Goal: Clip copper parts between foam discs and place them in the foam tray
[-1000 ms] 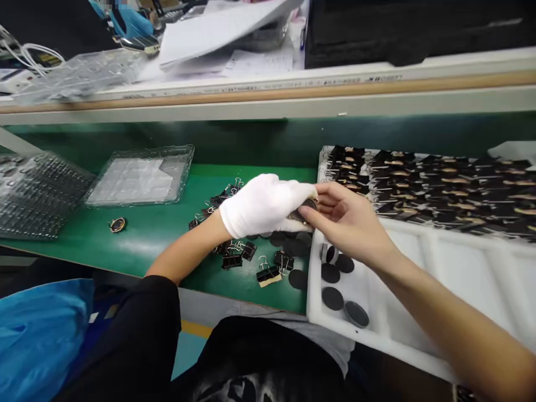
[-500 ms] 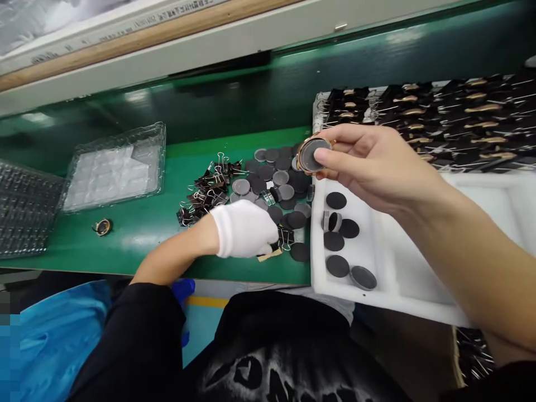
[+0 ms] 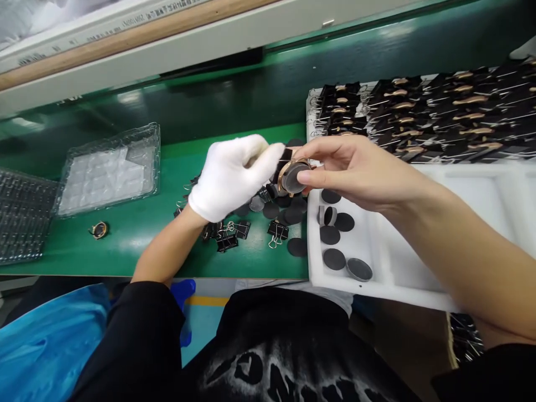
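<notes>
Clutter rings the two hands on the green bench (image 3: 138,234). Loose black binder clips (image 3: 228,234) lie scattered below the gloved hand, some with wire handles up, and a heap of dark grey discs (image 3: 276,209) sits between the clips and the white foam tray (image 3: 402,273), partly hidden by both hands. One disc (image 3: 297,247) lies alone near the bench's front edge. Inside the tray's near-left compartment rest several more discs (image 3: 335,258), flat except one standing on edge. Rows of clipped black-and-gold parts (image 3: 419,120) fill the tray's far section. A clear plastic blister tray (image 3: 109,170) lies well to the left, a darker one at the picture's edge beside it, and a small gold-rimmed ring piece (image 3: 99,229) sits alone in front of them.

The round part (image 3: 293,174) is held above the heap, just over the foam tray's left rim: a grey, matte disc face set in a thin copper-coloured ring, tilted toward the camera. The right hand (image 3: 355,170), bare, pinches it between thumb and forefinger at the right edge, other fingers curled behind. The left hand (image 3: 228,176) (in a white cloth glove) comes in from the left, its fingertips closed on a black binder clip (image 3: 286,155) pressed against the ring's upper left edge; how far the clip has gripped the ring is hard to tell.
</notes>
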Demonstrator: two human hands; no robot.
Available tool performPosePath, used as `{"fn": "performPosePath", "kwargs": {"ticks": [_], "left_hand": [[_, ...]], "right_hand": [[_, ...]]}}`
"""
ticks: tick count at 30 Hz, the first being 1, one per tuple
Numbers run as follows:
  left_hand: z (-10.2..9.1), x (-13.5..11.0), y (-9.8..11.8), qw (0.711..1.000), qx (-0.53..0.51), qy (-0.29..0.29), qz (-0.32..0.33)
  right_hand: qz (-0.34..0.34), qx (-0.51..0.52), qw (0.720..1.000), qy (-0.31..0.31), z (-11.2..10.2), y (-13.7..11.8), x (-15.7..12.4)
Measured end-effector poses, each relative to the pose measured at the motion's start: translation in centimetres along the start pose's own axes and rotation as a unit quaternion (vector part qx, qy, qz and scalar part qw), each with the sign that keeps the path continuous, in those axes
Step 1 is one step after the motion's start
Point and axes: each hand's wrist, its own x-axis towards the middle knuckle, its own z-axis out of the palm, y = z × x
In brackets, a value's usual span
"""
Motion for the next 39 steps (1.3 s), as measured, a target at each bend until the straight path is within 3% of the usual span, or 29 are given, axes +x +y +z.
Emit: {"fn": "performPosePath", "kwargs": {"ticks": [2,4,8,13,20,24,29,34,36,39], "left_hand": [[0.6,-0.4,0.4,1.0,0.014,0.024,-0.007],[0.3,-0.6,0.4,1.0,0.023,0.008,-0.004],[-0.8,-0.4,-0.4,0.995,0.055,-0.081,0.008],[-1.1,0.1,-0.8,0.96,0.076,-0.268,0.018],[-0.7,0.6,-0.2,0.936,0.054,-0.348,-0.011],[-0.4,0.6,-0.2,0.946,0.033,-0.321,-0.012],[-0.8,0.4,-0.4,0.971,-0.02,-0.24,-0.009],[-0.7,0.1,-0.1,0.969,-0.122,-0.209,-0.048],[-0.4,0.0,0.3,0.969,-0.141,-0.193,-0.054],[0.0,-0.3,0.7,0.97,-0.159,-0.177,-0.057]], "right_hand": [[-0.003,-0.018,1.0,0.007,-0.1,-0.1,-0.1],[-0.008,-0.054,0.998,0.014,-0.3,-0.5,-0.4],[-0.012,-0.167,0.986,-0.01,-1.0,-1.9,-1.1],[-0.02,-0.272,0.958,-0.093,-1.6,-3.5,-1.8],[0.031,-0.325,0.937,-0.125,-1.7,-4.4,-1.9],[0.026,-0.31,0.941,-0.135,-1.9,-4.3,-1.8],[-0.06,-0.174,0.983,-0.005,-2.7,-4.1,-1.9],[-0.03,-0.04,0.986,0.158,-2.6,-3.6,-1.2],[-0.023,0.03,0.983,0.179,-2.0,-3.3,-1.0],[-0.034,0.056,0.982,0.177,-1.0,-3.1,-1.0]]}}
